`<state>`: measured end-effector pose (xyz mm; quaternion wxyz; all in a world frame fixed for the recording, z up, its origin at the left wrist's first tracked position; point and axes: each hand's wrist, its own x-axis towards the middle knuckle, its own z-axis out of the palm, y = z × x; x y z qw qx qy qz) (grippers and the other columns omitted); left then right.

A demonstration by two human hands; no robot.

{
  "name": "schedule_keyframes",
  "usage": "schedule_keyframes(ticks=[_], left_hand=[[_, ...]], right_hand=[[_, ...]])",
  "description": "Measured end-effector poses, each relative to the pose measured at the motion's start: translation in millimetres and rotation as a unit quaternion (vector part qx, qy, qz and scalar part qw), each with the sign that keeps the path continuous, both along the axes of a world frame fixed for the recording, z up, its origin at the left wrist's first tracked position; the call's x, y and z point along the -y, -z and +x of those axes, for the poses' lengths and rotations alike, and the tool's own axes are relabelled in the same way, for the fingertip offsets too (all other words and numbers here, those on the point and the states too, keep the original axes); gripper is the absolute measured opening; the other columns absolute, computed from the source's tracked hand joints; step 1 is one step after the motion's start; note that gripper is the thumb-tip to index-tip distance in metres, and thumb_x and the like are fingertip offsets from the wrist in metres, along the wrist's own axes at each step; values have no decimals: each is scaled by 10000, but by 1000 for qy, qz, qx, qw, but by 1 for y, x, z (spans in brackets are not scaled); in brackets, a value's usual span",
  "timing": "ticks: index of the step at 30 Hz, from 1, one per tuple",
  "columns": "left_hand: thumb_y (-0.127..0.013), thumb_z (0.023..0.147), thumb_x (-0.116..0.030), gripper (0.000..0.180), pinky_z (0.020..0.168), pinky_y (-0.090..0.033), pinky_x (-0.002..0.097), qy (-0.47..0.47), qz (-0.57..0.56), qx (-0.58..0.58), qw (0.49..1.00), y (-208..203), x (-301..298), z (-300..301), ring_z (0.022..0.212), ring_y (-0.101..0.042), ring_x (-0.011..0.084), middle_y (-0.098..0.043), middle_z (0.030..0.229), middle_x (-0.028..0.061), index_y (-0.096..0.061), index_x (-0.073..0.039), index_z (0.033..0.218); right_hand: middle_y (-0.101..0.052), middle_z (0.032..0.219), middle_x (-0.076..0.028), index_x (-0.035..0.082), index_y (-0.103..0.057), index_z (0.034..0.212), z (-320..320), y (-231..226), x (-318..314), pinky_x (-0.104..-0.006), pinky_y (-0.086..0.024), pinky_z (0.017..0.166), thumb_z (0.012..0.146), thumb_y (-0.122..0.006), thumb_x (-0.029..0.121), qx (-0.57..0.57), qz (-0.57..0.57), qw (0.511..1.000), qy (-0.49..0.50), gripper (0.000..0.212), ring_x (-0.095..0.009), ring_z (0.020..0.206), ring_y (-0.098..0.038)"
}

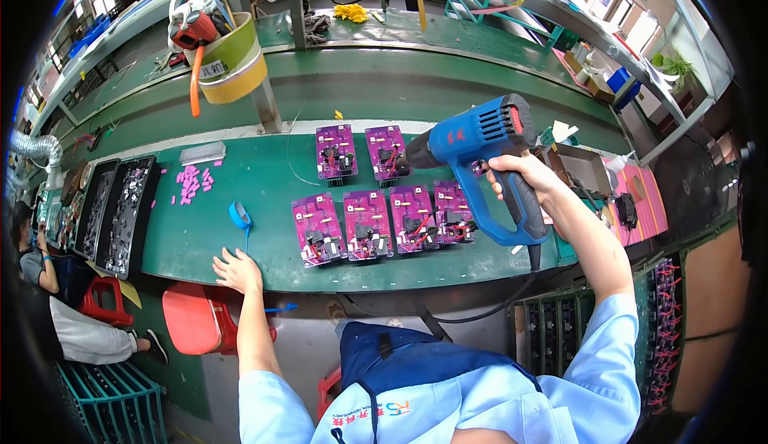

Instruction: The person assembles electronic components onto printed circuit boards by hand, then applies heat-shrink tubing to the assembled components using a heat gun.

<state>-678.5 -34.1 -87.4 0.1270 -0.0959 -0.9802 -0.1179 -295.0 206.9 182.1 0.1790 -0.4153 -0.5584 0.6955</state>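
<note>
Over the green workbench (184, 240), the right hand (524, 178) is closed around the grip of a blue heat gun (478, 134), its nozzle (420, 152) pointing left, close by the back-right purple circuit board (386, 148). Whether a finger presses the trigger cannot be told. Well apart from it, the left hand (238, 270) holds nothing; its fingers spread palm-down at the bench's front edge, just beside the tail of a blue round-headed item (240, 215).

Six such boards lie there, two behind and four in front. If the gun is hot, lingering at one spot could scorch components or soften wire insulation; a dip of the wrist could knock the nozzle into the tall black parts. The two rightmost front boards sit so close together that a bump to one would probably shift the other. A snag on the power cord (535, 260), which drops over the bench edge, might jerk the aim.

Loose pink pieces (190, 184) lie to the left, where a stray blast could scatter them, near a clear tray (202, 153) and black parts trays (130, 218). Behind the boards, a metal post (266, 112) bearing a tool bucket (232, 68) limits reach at back left.
</note>
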Motion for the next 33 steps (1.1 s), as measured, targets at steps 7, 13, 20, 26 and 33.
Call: schedule_keyframes(ticks=[7, 13, 20, 26, 33], left_hand=[[-406, 806, -322, 379, 868, -246, 527, -1, 2, 3, 1000, 0, -1, 0, 1142, -278, 283, -336, 1210, 150, -399, -122, 1128], [-408, 805, -323, 378, 862, -250, 529, 1, 4, -2, 1000, 1, 0, 0, 1137, -286, 288, -340, 1206, 151, -405, -119, 1123], [-410, 803, -328, 371, 859, -254, 527, 1, 3, -11, 1000, 3, -1, -2, 1129, -300, 290, -346, 1202, 152, -412, -125, 1114], [-410, 804, -328, 373, 858, -254, 529, -1, 2, -11, 1000, 3, -1, -1, 1129, -298, 294, -345, 1203, 154, -408, -125, 1117], [-415, 801, -323, 384, 866, -249, 528, 1, 2, -5, 1000, -1, 0, 2, 1132, -292, 296, -343, 1202, 157, -403, -115, 1123]], right_hand=[[-521, 624, -94, -23, -458, 859, 8, 2, 14, -262, -458, 450, 692, -559, 99, 0, 4, 1000, -11, 230, -155, 496, -522], [-528, 634, -85, -33, -478, 858, 15, 13, 27, -264, -456, 474, 688, -584, 91, 28, 25, 999, -29, 236, -145, 508, -524], [-529, 615, -68, -3, -526, 749, 20, 23, 35, -252, -460, 476, 693, -586, 96, 26, 35, 999, -19, 128, -132, 505, -530], [-528, 648, -96, -33, -484, 821, 22, 24, 32, -269, -469, 478, 698, -554, 69, 21, 18, 1000, 7, 175, -152, 520, -532], [-526, 662, -84, -18, -469, 862, 18, 27, 25, -261, -465, 470, 708, -546, 115, -18, 19, 999, 25, 218, -144, 531, -529]])
